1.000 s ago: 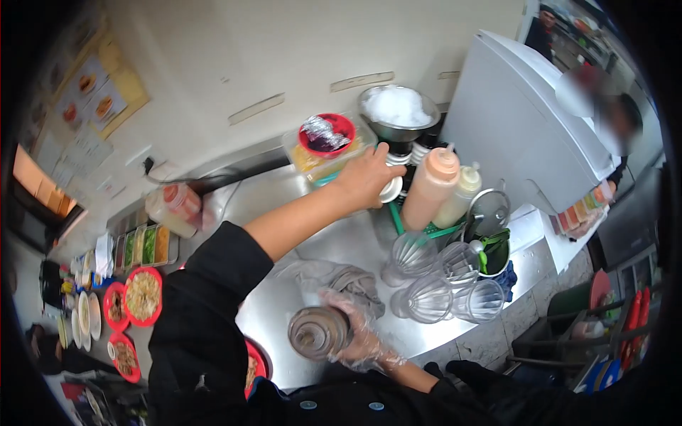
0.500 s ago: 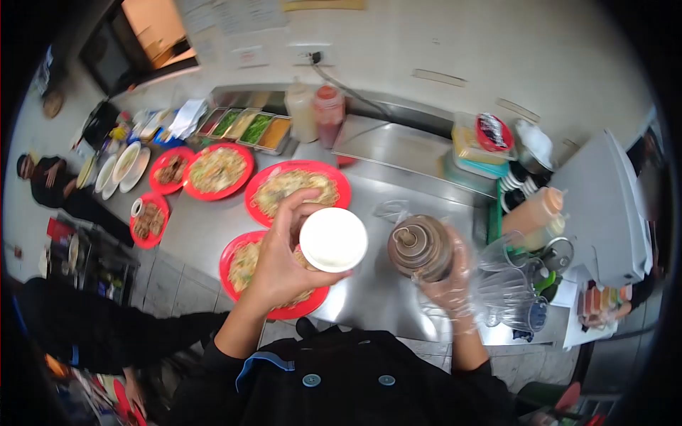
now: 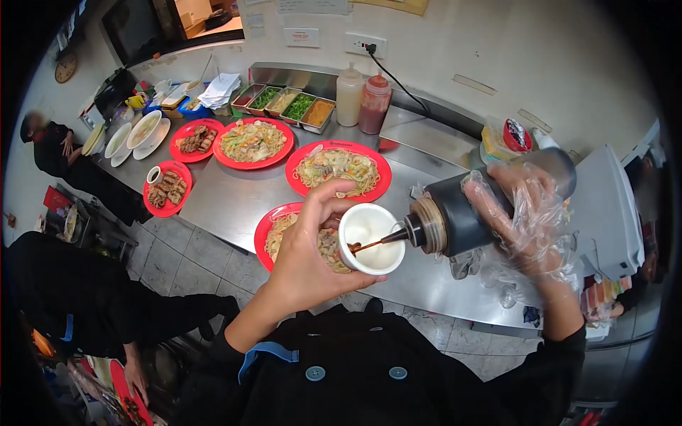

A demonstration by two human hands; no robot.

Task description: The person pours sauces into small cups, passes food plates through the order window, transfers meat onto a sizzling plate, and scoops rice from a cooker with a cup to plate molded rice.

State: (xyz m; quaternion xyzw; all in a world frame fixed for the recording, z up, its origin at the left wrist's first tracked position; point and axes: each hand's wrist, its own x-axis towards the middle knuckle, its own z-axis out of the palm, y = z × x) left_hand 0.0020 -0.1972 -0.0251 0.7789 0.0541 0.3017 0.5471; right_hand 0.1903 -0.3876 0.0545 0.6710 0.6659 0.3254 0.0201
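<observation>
My left hand [image 3: 302, 245], bare, is closed around a small white cup [image 3: 372, 257] held tilted above the counter. In my right hand [image 3: 515, 206], covered by a clear plastic glove, a squeeze bottle [image 3: 465, 213] of dark sauce lies tipped on its side. Its black nozzle points into the cup, and a thin brown stream runs from the tip onto the cup's inner wall. Behind my left hand sits a red plate of noodles [image 3: 267, 226], partly hidden by it. Another red noodle plate [image 3: 339, 173] stands just beyond the cup.
Farther left are a third noodle plate [image 3: 253, 144], two red plates of browned meat [image 3: 168, 188] and white bowls [image 3: 145, 130]. Along the wall stand topping trays [image 3: 290, 108], a pale bottle [image 3: 349, 96] and a red sauce bottle [image 3: 374, 105]. Co-workers [image 3: 50, 149] stand at the left.
My right hand has raised the sauce bottle and tipped it from upright toward the cup, and sauce now flows. The cup stays in my left hand. The camera view has shifted.
</observation>
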